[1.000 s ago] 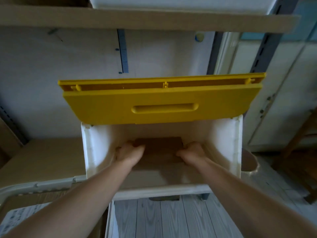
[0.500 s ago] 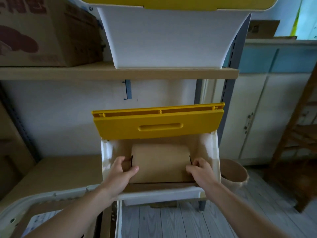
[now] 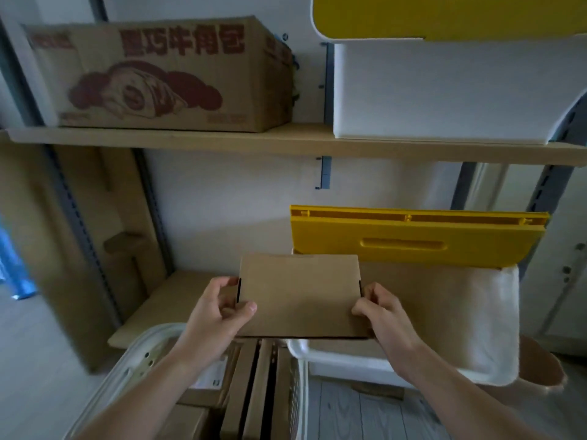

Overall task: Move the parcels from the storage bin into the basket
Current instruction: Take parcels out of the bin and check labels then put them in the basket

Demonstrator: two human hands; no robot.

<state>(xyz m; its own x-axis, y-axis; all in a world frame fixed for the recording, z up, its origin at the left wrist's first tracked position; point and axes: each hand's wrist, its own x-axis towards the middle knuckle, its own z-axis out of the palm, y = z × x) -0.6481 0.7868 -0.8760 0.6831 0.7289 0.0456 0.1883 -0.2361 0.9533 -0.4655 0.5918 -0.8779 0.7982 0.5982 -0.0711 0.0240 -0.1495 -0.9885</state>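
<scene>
Two bare forearms reach up from the bottom of the frame, and between them a flat brown cardboard parcel (image 3: 300, 293) is held in the air at centre frame. The left hand (image 3: 219, 312) grips the parcel's left edge, thumb curled over the top face and fingers wrapped round the side; the right hand (image 3: 382, 312) pinches the right edge the same way. Below the parcel, at lower left of centre, the white perforated basket (image 3: 295, 395) already holds several cardboard parcels standing on edge (image 3: 254, 392), with a white printed label (image 3: 211, 374) showing beside them. Just right of the basket, and partly behind the held parcel, sits the white storage bin (image 3: 476, 319), its yellow flap lid (image 3: 413, 239) raised above the opening; the parcel hangs over the bin's left front corner and the basket's near rim. A grey plank floor (image 3: 359, 417) shows at the bottom, and a brown round container (image 3: 540, 366) stands at the bin's right. Behind, a lower wooden shelf (image 3: 165, 306) runs to the left. In the upper half of the frame, an upper shelf board (image 3: 190, 138) carries a printed cardboard carton (image 3: 165, 77) at upper left and a second white bin with a yellow lid (image 3: 444, 90) at upper right.
</scene>
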